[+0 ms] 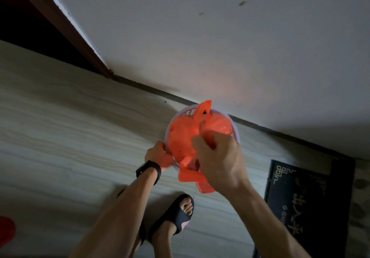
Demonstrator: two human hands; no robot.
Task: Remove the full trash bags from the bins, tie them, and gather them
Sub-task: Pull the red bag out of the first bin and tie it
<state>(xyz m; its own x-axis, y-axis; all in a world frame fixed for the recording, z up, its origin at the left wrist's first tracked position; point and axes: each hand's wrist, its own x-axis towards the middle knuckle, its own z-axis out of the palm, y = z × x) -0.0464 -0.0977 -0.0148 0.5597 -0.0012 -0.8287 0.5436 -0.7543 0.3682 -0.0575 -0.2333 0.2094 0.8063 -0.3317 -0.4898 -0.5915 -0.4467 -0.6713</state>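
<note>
Two hands — left hand (158,154) gripping bin (236,135) rim, right hand (218,157) pinching orange bag (180,137) — pale floor (70,137), white wall (200,37).

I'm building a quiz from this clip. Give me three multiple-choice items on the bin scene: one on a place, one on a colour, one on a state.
1. Where does the bin stand?
A. on the dark mat
B. on the floor by the wall
C. on a table

2. What colour is the trash bag?
A. black
B. orange-red
C. green

3. What is the right hand doing?
A. hanging free
B. pressing on the wall
C. gripping the bag

Answers:
1 B: the bin sits on the floor, close to the wall.
2 B: the plastic shows bright orange-red.
3 C: its fingers close on bag plastic, while the left hand holds the rim.
</note>
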